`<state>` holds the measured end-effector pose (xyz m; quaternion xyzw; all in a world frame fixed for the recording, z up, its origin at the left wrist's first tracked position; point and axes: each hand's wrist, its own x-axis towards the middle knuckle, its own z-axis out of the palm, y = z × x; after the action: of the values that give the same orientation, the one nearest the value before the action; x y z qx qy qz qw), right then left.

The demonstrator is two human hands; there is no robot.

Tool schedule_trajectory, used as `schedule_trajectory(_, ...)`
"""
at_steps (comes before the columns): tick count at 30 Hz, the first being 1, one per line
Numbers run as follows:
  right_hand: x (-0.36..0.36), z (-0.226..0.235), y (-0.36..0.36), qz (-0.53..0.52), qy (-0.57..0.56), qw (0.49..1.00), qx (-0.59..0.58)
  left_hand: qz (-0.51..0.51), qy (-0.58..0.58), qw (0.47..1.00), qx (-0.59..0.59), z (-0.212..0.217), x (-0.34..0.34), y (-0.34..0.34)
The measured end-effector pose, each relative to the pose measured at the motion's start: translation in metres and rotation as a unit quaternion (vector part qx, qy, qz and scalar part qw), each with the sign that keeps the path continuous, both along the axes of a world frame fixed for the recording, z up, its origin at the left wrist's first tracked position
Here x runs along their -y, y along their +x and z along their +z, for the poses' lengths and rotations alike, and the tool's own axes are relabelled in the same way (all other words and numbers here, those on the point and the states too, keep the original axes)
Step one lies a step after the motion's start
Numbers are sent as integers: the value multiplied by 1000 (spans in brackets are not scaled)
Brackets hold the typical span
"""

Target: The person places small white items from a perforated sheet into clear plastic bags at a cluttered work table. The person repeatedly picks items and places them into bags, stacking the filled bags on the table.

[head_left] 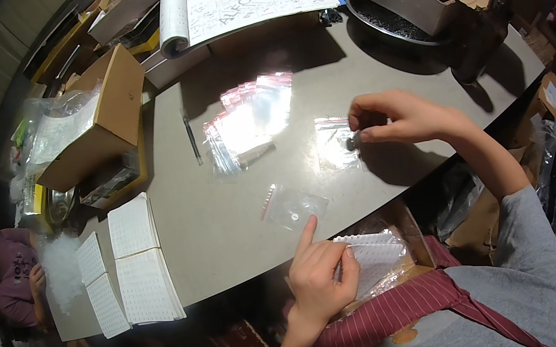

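My right hand (406,117) is at the right of the grey table, thumb and fingers pinched around a small dark piece (353,141). It is beside a clear zip bag (334,156) lying flat; the piece's exact kind is too small to tell. My left hand (320,277) is over the near table edge, index finger stretched out and the other fingers curled, with nothing visible in it. Its fingertip is close to a second clear zip bag (306,203) with a red-edged closure and a small white round spot. Farther back lies a fanned stack of zip bags (244,127).
A pen (192,140) lies left of the fanned bags. Stacks of printed label sheets (141,272) sit at the left, near a cardboard box (98,123). A round pan (378,23) of dark pieces stands back right. An open carton (415,235) is below me. Another person (13,272) is far left.
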<state>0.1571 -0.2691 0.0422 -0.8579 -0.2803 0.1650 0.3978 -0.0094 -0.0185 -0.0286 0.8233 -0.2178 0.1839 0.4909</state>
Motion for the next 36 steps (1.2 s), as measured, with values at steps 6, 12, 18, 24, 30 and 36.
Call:
schedule_trajectory(6, -44, -32, 22, 80, -51, 986, 141, -24, -10, 1000, -7, 1, -2, 3)
schedule_trajectory(12, -56, -47, 9, 24, -136, 922, 362, -36, -76, 996, -43, 0, -7, 5)
schedule_trajectory(18, -46, -9, -20, 33, -65, 946, 317, -11, -89, 994, -66, 0, -10, 0)
schedule_trajectory(24, -46, 10, -76, 197, 17, 964, 179, -3, -83, 992, -98, 5, -4, -1)
schedule_trajectory(30, -54, 10, -91, 212, -17, 950, 231, 37, -99, 984, -143, 12, 0, -12)
schedule_trajectory(36, -49, 9, -79, 186, 52, 968, 162, 53, -28, 998, -35, 15, -1, -13)
